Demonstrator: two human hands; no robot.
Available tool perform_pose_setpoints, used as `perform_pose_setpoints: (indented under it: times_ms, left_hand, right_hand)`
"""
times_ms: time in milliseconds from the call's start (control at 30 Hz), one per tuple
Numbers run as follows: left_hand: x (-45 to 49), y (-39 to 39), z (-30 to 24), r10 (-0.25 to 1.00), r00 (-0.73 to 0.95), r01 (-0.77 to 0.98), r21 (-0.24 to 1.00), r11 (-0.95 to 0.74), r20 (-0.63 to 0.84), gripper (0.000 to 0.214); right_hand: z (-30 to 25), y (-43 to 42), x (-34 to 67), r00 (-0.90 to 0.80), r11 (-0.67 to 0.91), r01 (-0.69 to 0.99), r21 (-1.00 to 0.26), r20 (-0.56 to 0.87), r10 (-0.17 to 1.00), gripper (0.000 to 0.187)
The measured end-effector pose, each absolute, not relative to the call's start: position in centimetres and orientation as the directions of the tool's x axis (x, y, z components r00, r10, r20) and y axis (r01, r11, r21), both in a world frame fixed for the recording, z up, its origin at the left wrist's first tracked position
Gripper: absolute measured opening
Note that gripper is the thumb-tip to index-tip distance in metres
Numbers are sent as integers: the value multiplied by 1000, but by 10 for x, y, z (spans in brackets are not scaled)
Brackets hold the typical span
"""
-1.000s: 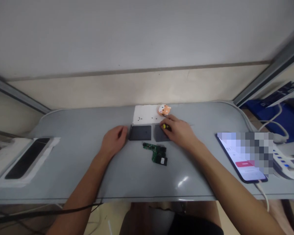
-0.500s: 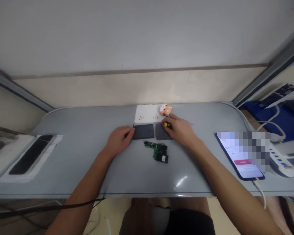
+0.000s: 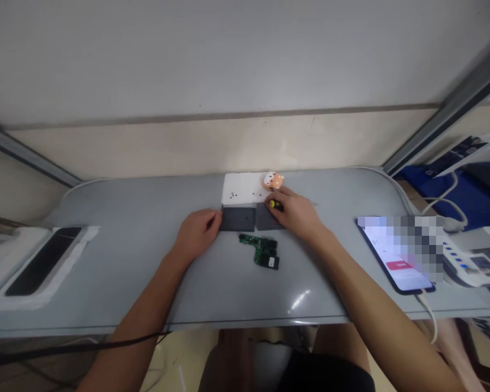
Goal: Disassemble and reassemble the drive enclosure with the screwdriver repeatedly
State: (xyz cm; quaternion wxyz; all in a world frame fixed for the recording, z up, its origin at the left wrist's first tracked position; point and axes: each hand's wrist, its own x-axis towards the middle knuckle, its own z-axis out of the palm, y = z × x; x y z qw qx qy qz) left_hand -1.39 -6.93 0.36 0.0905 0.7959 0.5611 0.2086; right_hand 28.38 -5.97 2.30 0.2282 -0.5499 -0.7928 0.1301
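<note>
Two dark grey flat plates lie side by side at the middle of the grey table [image 3: 118, 245]. My left hand [image 3: 196, 235] rests with curled fingers touching the left edge of the left plate [image 3: 238, 219]. My right hand [image 3: 297, 214] lies over the right plate [image 3: 264, 218] and is closed on a small screwdriver with a yellow and black handle [image 3: 275, 204]. A green circuit board [image 3: 262, 250] lies just in front of the plates. Behind them a white sheet [image 3: 240, 189] carries several tiny dark screws.
An orange and white animal figure [image 3: 273, 181] sits at the sheet's right corner. A lit phone [image 3: 394, 253] with a white cable lies at the right, a power strip [image 3: 469, 262] beyond it. A black flat device on white wrapping [image 3: 43, 260] lies far left. A dark cable hangs below the front edge.
My left hand slid right until its fingers touched the left plate. My right hand with the screwdriver shifted slightly back and left over the right plate.
</note>
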Motion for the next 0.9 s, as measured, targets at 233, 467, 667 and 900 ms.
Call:
perform_pose_setpoints:
  times_ms: [233, 467, 667, 900]
  left_hand:
    - [-11, -71, 3, 938, 251, 864, 381, -329, 240, 43]
    - [-9, -72, 3, 941, 244, 875, 365, -318, 236, 41]
    - [-9, -72, 1, 945, 224, 890, 345, -299, 240, 43]
    - [2, -81, 10, 856, 183, 884, 300, -358, 484, 28]
  right_hand:
    - [25, -59, 290, -286, 352, 817, -457, 210, 935, 20]
    - [29, -62, 290, -302, 354, 829, -433, 187, 935, 22]
    - [30, -63, 289, -294, 336, 835, -436, 163, 942, 23]
    - [26, -61, 290, -300, 357, 834, -421, 198, 933, 21]
